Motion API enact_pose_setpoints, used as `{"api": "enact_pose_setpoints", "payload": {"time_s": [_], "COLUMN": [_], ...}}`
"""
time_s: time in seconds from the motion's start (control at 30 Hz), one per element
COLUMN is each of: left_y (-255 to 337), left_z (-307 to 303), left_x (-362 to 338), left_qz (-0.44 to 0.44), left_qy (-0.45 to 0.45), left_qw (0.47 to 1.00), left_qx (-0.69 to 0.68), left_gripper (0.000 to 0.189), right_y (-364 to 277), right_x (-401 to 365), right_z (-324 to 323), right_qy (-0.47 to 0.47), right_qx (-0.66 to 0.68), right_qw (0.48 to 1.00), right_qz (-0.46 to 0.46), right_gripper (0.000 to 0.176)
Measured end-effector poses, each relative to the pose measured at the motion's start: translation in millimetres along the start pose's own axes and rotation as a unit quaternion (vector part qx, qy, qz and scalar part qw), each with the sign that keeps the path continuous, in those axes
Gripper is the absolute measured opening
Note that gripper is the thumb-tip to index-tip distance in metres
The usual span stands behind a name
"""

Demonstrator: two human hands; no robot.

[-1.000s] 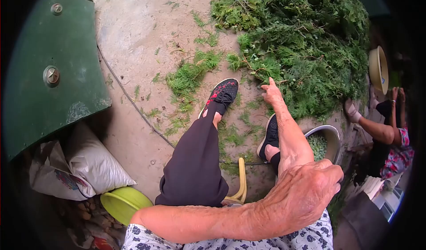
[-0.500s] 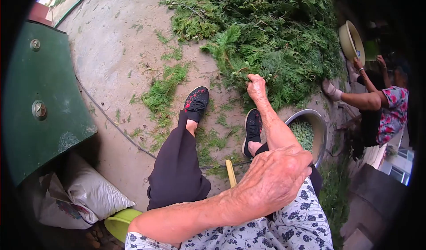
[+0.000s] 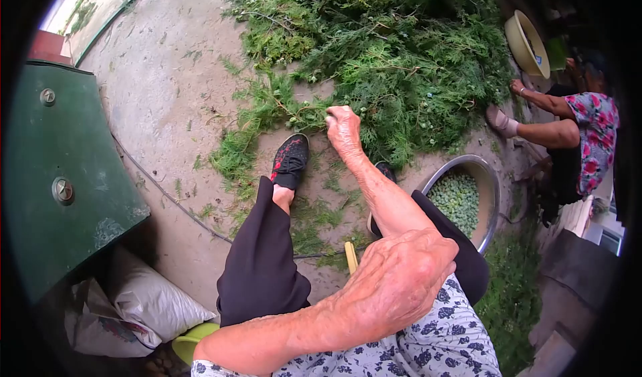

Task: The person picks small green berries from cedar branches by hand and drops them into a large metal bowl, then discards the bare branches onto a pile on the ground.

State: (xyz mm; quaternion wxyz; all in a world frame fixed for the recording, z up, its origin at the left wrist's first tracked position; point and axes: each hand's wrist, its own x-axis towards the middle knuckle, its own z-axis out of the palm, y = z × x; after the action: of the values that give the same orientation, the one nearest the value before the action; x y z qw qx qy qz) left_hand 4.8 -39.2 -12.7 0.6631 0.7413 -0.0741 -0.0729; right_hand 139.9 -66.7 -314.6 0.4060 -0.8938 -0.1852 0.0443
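Note:
My right hand [image 3: 344, 123] is closed on the stem end of a green conifer sprig [image 3: 287, 109], whose foliage lies to the left of the fingers above the ground. My left forearm crosses my lap, and my left hand [image 3: 404, 266] lies over the right arm near its elbow; its fingers are hidden. Just beyond the right hand is a large heap of green conifer branches [image 3: 421, 69]. Beside my right knee stands a metal basin [image 3: 493, 190] holding small pale-green cones or berries [image 3: 453, 200].
Loose green sprigs [image 3: 234, 153] and a dark cable [image 3: 167, 193] lie on the ground. At left are a green metal panel [image 3: 80, 156], a white sack [image 3: 150, 300] and a lime-green basin [image 3: 190, 340]. A seated person [image 3: 592, 133] is at right near a cream basin [image 3: 525, 46].
My right hand has moved left, carrying the sprig away from the heap's front edge. My left hand stays over the right arm. The other person's hand has moved down from the cream basin's rim.

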Motion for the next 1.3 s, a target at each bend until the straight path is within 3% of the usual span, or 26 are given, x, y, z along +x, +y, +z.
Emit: {"api": "enact_pose_setpoints", "payload": {"time_s": [0.03,0.1,0.17,0.2,0.27,0.3,0.4,0.43,0.47,0.63,0.67,0.7,0.8,0.9,0.97,1.0,1.1,1.2,1.27,1.3], "left_y": [-1.5,-3.5,-5.5,-8.1,-8.3,-7.1,-4.5,-5.0,-5.5,-5.1,-6.5,-8.7,-22.1,-25.7,-26.6,-28.1,-27.4,-33.8,-30.3,-27.7], "left_z": [-0.1,1.4,3.8,5.6,4.8,4.5,7.1,8.9,9.8,3.9,1.1,-1.6,-6.9,-26.5,-41.9,-47.1,-60.2,-67.1,-67.1,-67.1], "left_x": [0.3,0.5,1.5,1.6,4.1,5.3,7.0,7.6,8.4,18.4,22.5,26.8,42.2,50.6,53.2,53.5,53.3,51.7,50.0,49.7], "left_qz": [-0.002,0.016,0.024,0.03,0.041,0.04,0.028,0.022,0.018,-0.023,-0.111,-0.194,-0.226,-0.213,-0.169,-0.146,-0.058,-0.075,-0.069,-0.069], "left_qy": [0.001,0.006,0.025,0.025,0.027,0.028,0.028,0.026,0.025,0.028,0.073,0.113,0.327,0.387,0.378,0.398,0.438,0.447,0.447,0.446], "left_qw": [1.0,1.0,0.999,0.999,0.999,0.999,0.999,0.999,0.999,0.996,0.987,0.939,0.835,0.805,0.805,0.8,0.743,0.759,0.779,0.781], "left_qx": [0.001,-0.02,-0.004,-0.004,0.003,0.005,0.01,0.015,0.022,0.086,-0.088,-0.259,-0.381,-0.395,-0.425,-0.425,-0.502,-0.467,-0.434,-0.432], "left_gripper": [0.018,0.018,0.018,0.017,0.014,0.014,0.012,0.012,0.012,0.018,0.021,0.025,0.033,0.048,0.044,0.032,0.015,0.012,0.012,0.012], "right_y": [8.0,17.9,46.1,62.0,90.9,96.9,97.0,82.4,67.4,3.8,-16.1,-34.8,-96.9,-149.2,-180.1,-190.1,-202.9,-207.0,-205.8,-206.9], "right_x": [8.5,26.1,42.8,49.1,64.2,65.3,57.0,59.1,62.9,74.8,73.9,72.5,54.4,21.5,-3.8,-15.1,-35.2,-37.1,-30.8,-29.0], "right_z": [-9.7,-39.7,-56.8,-65.1,-81.1,-88.0,-92.3,-99.4,-106.8,-152.3,-160.9,-168.4,-186.0,-194.7,-197.2,-195.4,-188.3,-192.4,-212.6,-220.1], "right_qy": [0.047,0.122,0.14,0.103,-0.049,-0.077,-0.051,-0.067,-0.079,-0.061,-0.054,-0.052,-0.02,-0.014,-0.033,-0.035,-0.053,-0.048,-0.213,-0.211], "right_qx": [-0.01,-0.168,-0.31,-0.347,-0.277,-0.237,-0.273,-0.144,-0.008,0.231,0.297,0.299,0.437,0.518,0.534,0.544,0.579,0.58,0.362,0.364], "right_qw": [0.998,0.978,0.94,0.932,0.952,0.965,0.96,0.969,0.943,0.899,0.881,0.885,0.852,0.812,0.798,0.791,0.763,0.763,0.87,0.87], "right_qz": [0.029,0.009,-0.001,0.018,0.118,0.084,0.043,0.187,0.323,0.366,0.364,0.354,0.288,0.27,0.275,0.278,0.283,0.282,0.257,0.257], "right_gripper": [0.02,0.021,0.027,0.03,0.019,0.014,0.013,0.012,0.012,0.01,0.009,0.009,0.014,0.015,0.015,0.015,0.016,0.015,0.019,0.019]}}
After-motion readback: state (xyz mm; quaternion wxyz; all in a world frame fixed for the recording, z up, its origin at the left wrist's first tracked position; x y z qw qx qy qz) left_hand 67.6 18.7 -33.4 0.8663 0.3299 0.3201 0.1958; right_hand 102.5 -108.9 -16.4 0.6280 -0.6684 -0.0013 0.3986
